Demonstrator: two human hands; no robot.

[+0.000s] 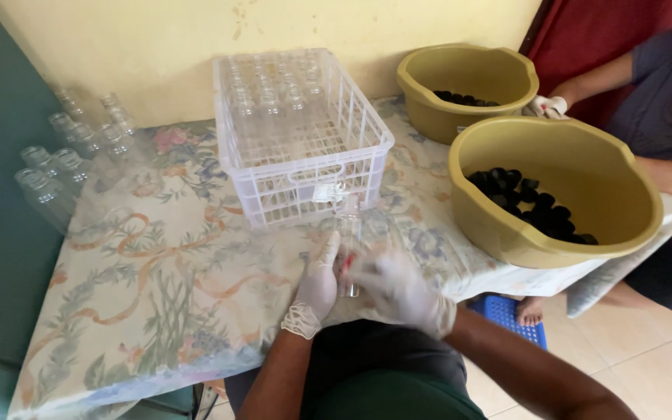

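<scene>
Small clear glass bottle [348,233], upright at table's near edge, gripped between gloved left hand [319,285] and blurred right hand [398,289], fingers closed on it. Two olive basins [507,225]; one white crate [302,148].

Two olive basins [561,194], one white crate [301,132], two gloved hands [367,284], one floral tablecloth [157,272].

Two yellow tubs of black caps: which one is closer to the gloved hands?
The larger front tub, at the table's right edge near the right hand. The other tub sits farther back by the wall.
</scene>
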